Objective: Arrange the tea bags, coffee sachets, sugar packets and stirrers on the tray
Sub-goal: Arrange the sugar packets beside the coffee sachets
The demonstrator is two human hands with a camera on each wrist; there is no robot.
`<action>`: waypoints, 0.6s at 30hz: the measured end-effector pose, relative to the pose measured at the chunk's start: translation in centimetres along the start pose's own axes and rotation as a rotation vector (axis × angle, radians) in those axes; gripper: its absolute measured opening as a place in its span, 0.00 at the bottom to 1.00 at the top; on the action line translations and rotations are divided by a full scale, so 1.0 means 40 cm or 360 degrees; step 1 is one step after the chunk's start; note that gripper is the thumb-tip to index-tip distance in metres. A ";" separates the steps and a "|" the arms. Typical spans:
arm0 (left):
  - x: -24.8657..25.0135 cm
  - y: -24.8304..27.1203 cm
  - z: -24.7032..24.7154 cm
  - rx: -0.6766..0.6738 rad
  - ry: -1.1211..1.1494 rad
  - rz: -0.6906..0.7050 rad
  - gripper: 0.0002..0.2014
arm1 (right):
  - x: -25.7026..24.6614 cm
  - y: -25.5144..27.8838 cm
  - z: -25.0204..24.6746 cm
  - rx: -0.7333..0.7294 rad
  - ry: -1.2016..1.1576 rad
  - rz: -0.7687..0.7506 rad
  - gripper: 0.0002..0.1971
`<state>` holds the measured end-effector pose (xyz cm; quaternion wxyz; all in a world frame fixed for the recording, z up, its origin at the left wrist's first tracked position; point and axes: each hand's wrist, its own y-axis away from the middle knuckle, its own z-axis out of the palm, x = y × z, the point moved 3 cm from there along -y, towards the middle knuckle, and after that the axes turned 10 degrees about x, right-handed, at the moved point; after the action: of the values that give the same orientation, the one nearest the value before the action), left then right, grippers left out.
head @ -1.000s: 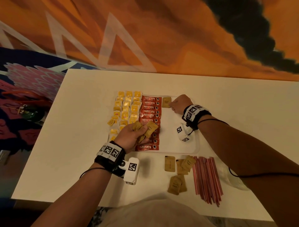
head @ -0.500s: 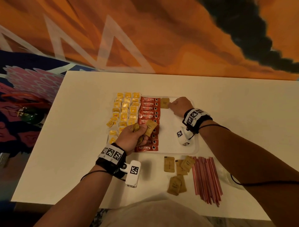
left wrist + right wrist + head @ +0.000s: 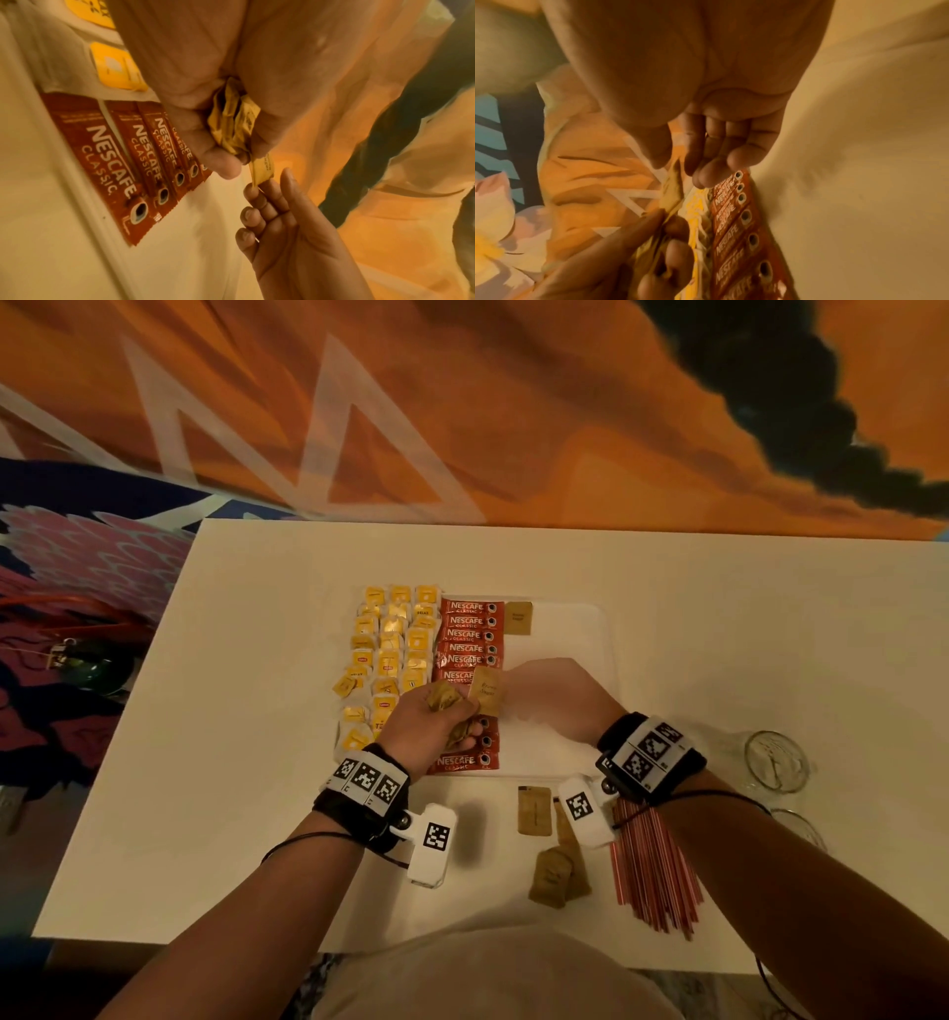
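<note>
My left hand [image 3: 452, 711] hovers over the red coffee sachets [image 3: 470, 634] on the white tray [image 3: 565, 634] and grips a bunch of brown sugar packets [image 3: 233, 125]. One sugar packet [image 3: 485, 691] sticks out of the bunch towards the right. Beside it, my right hand [image 3: 544, 695] has fairly straight fingers; its index fingertip [image 3: 253, 188] touches the packet's free end, with the thumb [image 3: 655, 156] on the other side. Yellow tea bags [image 3: 393, 649] lie in rows left of the sachets. A single sugar packet [image 3: 517, 618] lies at the tray's far end.
On the white table [image 3: 257, 711] in front of the tray lie several loose sugar packets [image 3: 557, 875] and a bundle of red stirrers [image 3: 655, 875]. An empty glass [image 3: 776, 761] stands at the right. An orange patterned surface lies beyond the table's far edge.
My right hand has left the sugar packet at the tray's far end and drawn back to my left hand. The left hand has stayed in place with its bunch.
</note>
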<state>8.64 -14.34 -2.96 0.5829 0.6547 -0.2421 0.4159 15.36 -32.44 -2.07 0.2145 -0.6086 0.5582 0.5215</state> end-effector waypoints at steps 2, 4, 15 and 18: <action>0.001 0.003 0.004 -0.0002 0.0004 0.0017 0.05 | 0.009 0.017 0.011 0.0000 -0.0011 -0.0013 0.08; 0.001 0.007 0.010 -0.0018 0.0002 0.0029 0.04 | 0.020 0.029 0.020 0.0021 -0.0019 -0.0026 0.07; -0.005 0.008 0.010 -0.0002 0.0094 -0.0071 0.09 | 0.019 -0.060 -0.078 0.0273 0.0244 -0.0067 0.10; -0.006 0.007 0.003 -0.0029 0.0124 -0.0106 0.12 | 0.014 -0.131 -0.132 0.0370 0.0394 -0.0045 0.10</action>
<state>8.32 -14.53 -3.02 0.6115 0.6402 -0.2011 0.4193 22.08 -35.66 -2.31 0.2204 -0.6472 0.6283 0.3712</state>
